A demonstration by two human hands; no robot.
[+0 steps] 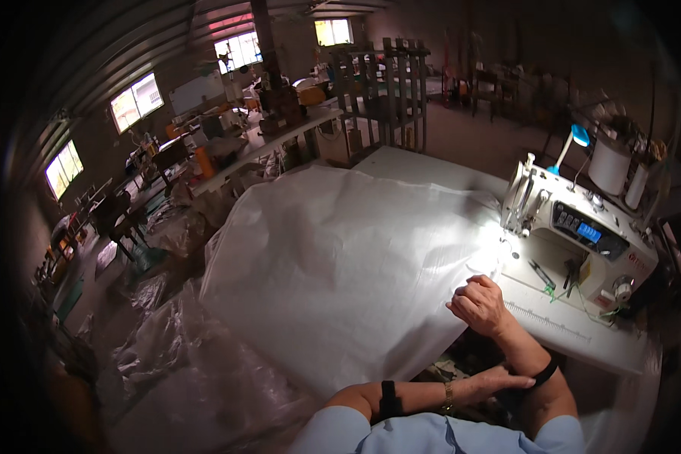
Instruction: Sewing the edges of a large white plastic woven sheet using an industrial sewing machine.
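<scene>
My left forearm crosses low in front of me, with a black band and a gold-coloured bracelet on it. My left hand (492,383) is closed round my right forearm, one fingertip at the edge of the black armband (545,372); its other fingers are partly hidden. Above it, my right hand (480,304) is curled into a loose fist over the right edge of a large white sheet (333,265), and I see nothing in it. The sheet spreads over the table, its far right corner by the needle area of a white sewing machine (583,227), where a lamp shines brightly.
Small dark snips (542,274) and green thread (569,293) lie on the machine bed, beside a printed ruler strip (545,319). A white thread cone (610,165) stands behind the machine. Crumpled clear plastic (174,340) covers the left side. Farther off stands a grey rack (390,98).
</scene>
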